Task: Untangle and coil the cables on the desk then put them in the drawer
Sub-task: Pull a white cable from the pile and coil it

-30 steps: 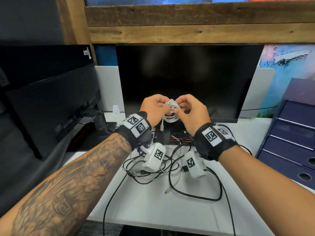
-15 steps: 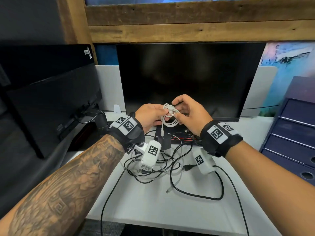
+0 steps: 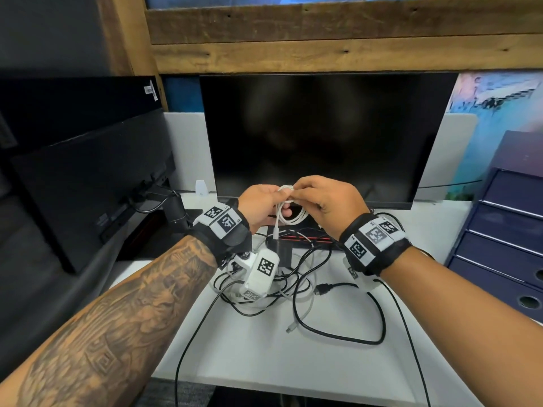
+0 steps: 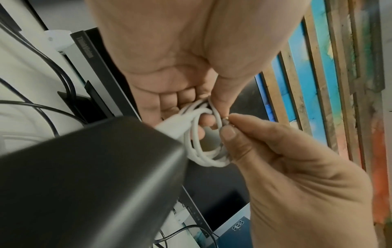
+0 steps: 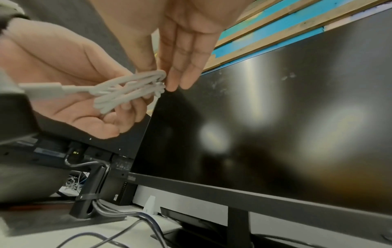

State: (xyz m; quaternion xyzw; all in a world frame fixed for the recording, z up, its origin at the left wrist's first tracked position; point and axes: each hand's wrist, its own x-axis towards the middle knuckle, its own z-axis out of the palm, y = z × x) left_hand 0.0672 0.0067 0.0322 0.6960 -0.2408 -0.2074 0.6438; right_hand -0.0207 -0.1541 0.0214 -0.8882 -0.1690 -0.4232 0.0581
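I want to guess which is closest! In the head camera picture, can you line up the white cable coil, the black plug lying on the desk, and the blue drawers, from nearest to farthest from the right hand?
1. White cable coil: pinched by the right hand itself.
2. Black plug: on the desk, below the right wrist.
3. Blue drawers: far off at the right edge.

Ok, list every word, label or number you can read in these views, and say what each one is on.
"ThinkVision": on the monitor bezel, sideways and soft in the left wrist view, so a likely reading.
White sticker on the left monitor's top corner: too small to read.
Wrist bands: square code patterns only, with no legible words.
Light mark on a blue surface: too blurred to read.
White cable: no print visible.
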